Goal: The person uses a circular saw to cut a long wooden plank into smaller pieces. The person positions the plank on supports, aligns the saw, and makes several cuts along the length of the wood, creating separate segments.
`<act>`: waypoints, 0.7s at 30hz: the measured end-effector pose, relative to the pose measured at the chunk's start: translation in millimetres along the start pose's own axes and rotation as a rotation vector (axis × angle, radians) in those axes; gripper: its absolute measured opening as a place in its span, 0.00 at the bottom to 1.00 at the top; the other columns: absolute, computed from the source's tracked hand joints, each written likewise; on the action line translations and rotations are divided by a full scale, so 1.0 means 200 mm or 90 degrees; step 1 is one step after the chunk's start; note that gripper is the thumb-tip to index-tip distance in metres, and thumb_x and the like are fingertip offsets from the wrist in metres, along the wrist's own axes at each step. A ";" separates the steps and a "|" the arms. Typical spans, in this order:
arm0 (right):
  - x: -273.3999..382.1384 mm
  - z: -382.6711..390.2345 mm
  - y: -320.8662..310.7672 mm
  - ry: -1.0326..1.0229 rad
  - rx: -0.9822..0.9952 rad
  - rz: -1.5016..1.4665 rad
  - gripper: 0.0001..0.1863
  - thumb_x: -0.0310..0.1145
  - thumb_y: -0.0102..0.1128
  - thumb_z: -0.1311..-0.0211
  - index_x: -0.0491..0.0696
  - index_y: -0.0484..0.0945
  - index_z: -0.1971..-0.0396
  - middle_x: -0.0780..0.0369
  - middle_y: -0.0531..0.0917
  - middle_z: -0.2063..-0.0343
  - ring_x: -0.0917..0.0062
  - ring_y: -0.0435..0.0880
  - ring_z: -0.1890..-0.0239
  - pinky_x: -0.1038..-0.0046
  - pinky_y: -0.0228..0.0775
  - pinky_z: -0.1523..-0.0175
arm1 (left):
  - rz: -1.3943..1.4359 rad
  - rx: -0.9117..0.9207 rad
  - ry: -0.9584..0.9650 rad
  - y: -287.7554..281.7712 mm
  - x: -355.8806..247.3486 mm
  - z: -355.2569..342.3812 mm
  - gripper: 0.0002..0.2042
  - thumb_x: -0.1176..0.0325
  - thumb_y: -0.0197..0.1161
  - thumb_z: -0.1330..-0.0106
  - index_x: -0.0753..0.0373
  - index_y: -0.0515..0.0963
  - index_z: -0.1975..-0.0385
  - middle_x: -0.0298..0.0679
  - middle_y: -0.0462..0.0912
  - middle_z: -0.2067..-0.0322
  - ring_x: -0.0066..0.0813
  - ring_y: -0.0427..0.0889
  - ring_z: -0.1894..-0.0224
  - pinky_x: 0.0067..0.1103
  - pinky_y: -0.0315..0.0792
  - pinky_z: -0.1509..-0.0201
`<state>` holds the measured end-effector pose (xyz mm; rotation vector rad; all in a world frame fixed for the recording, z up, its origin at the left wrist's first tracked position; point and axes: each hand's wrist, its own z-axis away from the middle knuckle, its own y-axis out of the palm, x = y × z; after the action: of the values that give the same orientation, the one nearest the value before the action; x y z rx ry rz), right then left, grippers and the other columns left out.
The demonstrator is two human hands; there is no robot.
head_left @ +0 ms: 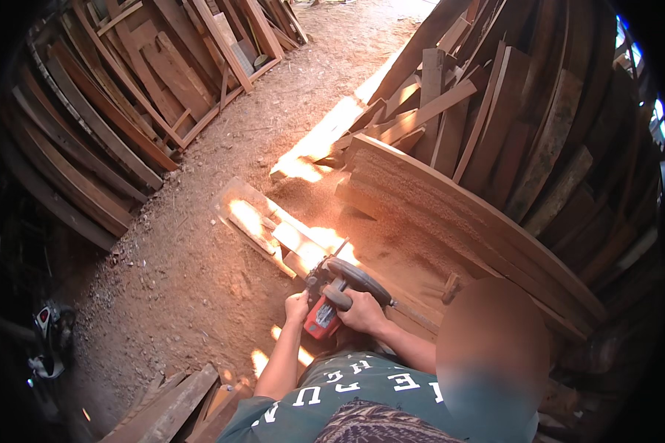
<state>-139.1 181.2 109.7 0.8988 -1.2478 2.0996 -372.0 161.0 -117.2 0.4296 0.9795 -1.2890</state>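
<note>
A circular saw [321, 319] with a red motor housing and a dark round blade guard is in front of my body. My right hand [363, 313] is wrapped round its rear handle. On the saw's left side my left hand [297, 306] is closed round a front part of it, partly hidden. Beneath and ahead of the saw lies a wooden board [300, 238], brightly lit by sun in patches. The blade itself cannot be made out.
Thick sawdust-covered planks [451, 203] lie to the right. Behind them many boards [510, 118] lean upright, and more timber [89, 140] leans at the far left. Loose offcuts [174, 406] lie at the lower left on the dirt ground [177, 258]. A motorcycle [48, 347] is partly visible at left.
</note>
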 end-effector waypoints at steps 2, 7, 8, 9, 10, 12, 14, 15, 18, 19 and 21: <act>-0.01 -0.02 0.02 0.000 0.005 0.007 0.18 0.37 0.71 0.43 0.48 0.87 0.53 0.44 0.89 0.62 0.47 0.88 0.54 0.53 0.80 0.45 | -0.016 0.003 -0.006 -0.02 -0.02 -0.02 0.16 0.59 0.67 0.24 0.65 0.89 0.69 0.34 0.87 0.74 0.22 0.80 0.73 0.26 0.72 0.67; 0.02 -0.04 0.03 0.010 0.002 0.007 0.18 0.37 0.70 0.43 0.48 0.87 0.53 0.44 0.89 0.62 0.47 0.88 0.54 0.52 0.81 0.46 | -0.072 -0.009 -0.013 -0.04 -0.08 -0.01 0.16 0.59 0.67 0.25 0.64 0.88 0.72 0.35 0.87 0.74 0.23 0.80 0.72 0.27 0.73 0.67; 0.03 -0.05 0.03 0.012 0.003 0.009 0.18 0.37 0.70 0.43 0.48 0.87 0.53 0.44 0.89 0.63 0.47 0.88 0.55 0.52 0.81 0.46 | -0.056 -0.010 -0.020 -0.04 -0.10 -0.02 0.16 0.59 0.67 0.25 0.64 0.88 0.71 0.35 0.87 0.74 0.23 0.81 0.72 0.27 0.73 0.67; 0.03 -0.06 0.03 0.007 0.002 0.003 0.18 0.37 0.70 0.43 0.48 0.87 0.53 0.44 0.89 0.63 0.47 0.88 0.55 0.52 0.81 0.46 | -0.041 -0.010 -0.030 -0.05 -0.10 -0.02 0.15 0.59 0.68 0.25 0.64 0.88 0.71 0.35 0.87 0.74 0.23 0.81 0.72 0.27 0.73 0.67; 0.03 -0.07 0.04 0.002 0.000 -0.004 0.18 0.37 0.70 0.43 0.48 0.87 0.53 0.44 0.89 0.63 0.47 0.88 0.55 0.52 0.81 0.46 | -0.026 -0.009 -0.041 -0.05 -0.09 -0.02 0.15 0.59 0.68 0.25 0.64 0.88 0.70 0.36 0.87 0.73 0.23 0.81 0.72 0.27 0.73 0.67; 0.03 -0.08 0.05 -0.002 -0.001 -0.004 0.18 0.37 0.70 0.43 0.48 0.87 0.53 0.44 0.89 0.63 0.47 0.88 0.55 0.52 0.81 0.46 | 0.007 -0.010 -0.032 -0.06 -0.09 -0.03 0.15 0.60 0.67 0.25 0.65 0.88 0.69 0.34 0.87 0.74 0.22 0.79 0.73 0.26 0.72 0.67; 0.04 -0.08 0.05 0.002 -0.001 0.007 0.18 0.36 0.70 0.43 0.48 0.87 0.53 0.44 0.89 0.63 0.47 0.88 0.55 0.53 0.81 0.46 | 0.026 -0.008 -0.035 -0.05 -0.10 -0.04 0.15 0.60 0.67 0.25 0.65 0.87 0.69 0.33 0.86 0.74 0.21 0.79 0.73 0.26 0.72 0.67; 0.05 -0.09 0.05 0.003 0.002 0.007 0.18 0.36 0.70 0.43 0.48 0.87 0.53 0.45 0.89 0.63 0.47 0.88 0.55 0.53 0.81 0.47 | 0.025 -0.005 -0.044 -0.06 -0.10 -0.05 0.15 0.60 0.67 0.24 0.65 0.87 0.69 0.33 0.86 0.73 0.21 0.79 0.72 0.26 0.72 0.67; 0.05 -0.11 0.06 0.002 0.006 0.006 0.17 0.36 0.70 0.43 0.48 0.87 0.53 0.45 0.89 0.62 0.47 0.88 0.55 0.53 0.81 0.47 | 0.041 -0.009 -0.057 -0.06 -0.09 -0.08 0.14 0.60 0.67 0.25 0.64 0.87 0.69 0.34 0.87 0.73 0.22 0.79 0.73 0.26 0.72 0.67; 0.06 -0.11 0.06 -0.001 0.005 0.004 0.17 0.36 0.70 0.43 0.48 0.87 0.54 0.45 0.89 0.63 0.47 0.88 0.55 0.53 0.81 0.47 | 0.049 -0.012 -0.060 -0.06 -0.10 -0.08 0.14 0.59 0.68 0.26 0.63 0.87 0.69 0.34 0.87 0.72 0.22 0.79 0.73 0.26 0.72 0.68; 0.07 -0.12 0.06 -0.006 -0.001 0.001 0.17 0.35 0.70 0.43 0.48 0.87 0.54 0.45 0.89 0.63 0.47 0.88 0.55 0.53 0.81 0.47 | 0.050 -0.006 -0.065 -0.08 -0.11 -0.08 0.14 0.59 0.67 0.25 0.62 0.87 0.71 0.33 0.86 0.74 0.22 0.77 0.75 0.26 0.71 0.69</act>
<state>-162.8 199.5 105.6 0.9083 -1.2546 2.0978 -391.5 182.2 -105.3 0.3873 0.8752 -1.2227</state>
